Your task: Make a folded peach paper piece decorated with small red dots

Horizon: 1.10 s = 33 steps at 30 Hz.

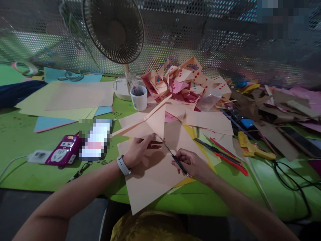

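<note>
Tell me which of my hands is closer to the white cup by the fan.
Left. Your left hand lies on the peach paper just below the white cup; your right hand, holding the scissors, is farther right and nearer you.

The right hand (pixel 192 164) grips scissors (pixel 173 156) over peach paper (pixel 150 180) that the left hand (pixel 137 150) presses flat.
</note>
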Tool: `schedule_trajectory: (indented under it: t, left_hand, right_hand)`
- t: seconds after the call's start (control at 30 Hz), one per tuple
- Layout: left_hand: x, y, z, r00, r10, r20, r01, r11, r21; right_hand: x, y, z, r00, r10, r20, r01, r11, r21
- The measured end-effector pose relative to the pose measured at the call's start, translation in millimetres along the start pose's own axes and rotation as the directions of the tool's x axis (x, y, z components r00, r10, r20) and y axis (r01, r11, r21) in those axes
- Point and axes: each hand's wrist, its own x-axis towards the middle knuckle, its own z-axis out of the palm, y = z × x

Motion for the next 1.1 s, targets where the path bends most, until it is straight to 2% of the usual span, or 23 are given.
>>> schedule_trajectory:
  t: [0.73, 1.0, 1.1]
  left_hand:
    - [3.1, -4.7, -3.4, 1.000, 0.020, -0.005, -0.020, 0.999, 0.048]
    - [5.7, -3.3, -4.0, 1.000, -0.016, -0.010, 0.015, 0.996, -0.087]
    - [9.8, -4.9, -5.9, 0.997, 0.034, -0.070, -0.044, 0.988, -0.146]
  right_hand:
    - [1.7, -0.6, -0.4, 1.000, 0.007, 0.007, -0.007, 1.000, -0.014]
    - [2.5, 1.3, -1.9, 1.000, 0.017, -0.008, -0.017, 1.000, 0.021]
    - [2.3, 1.5, -2.1, 1.000, 0.004, -0.006, -0.004, 1.000, 0.027]
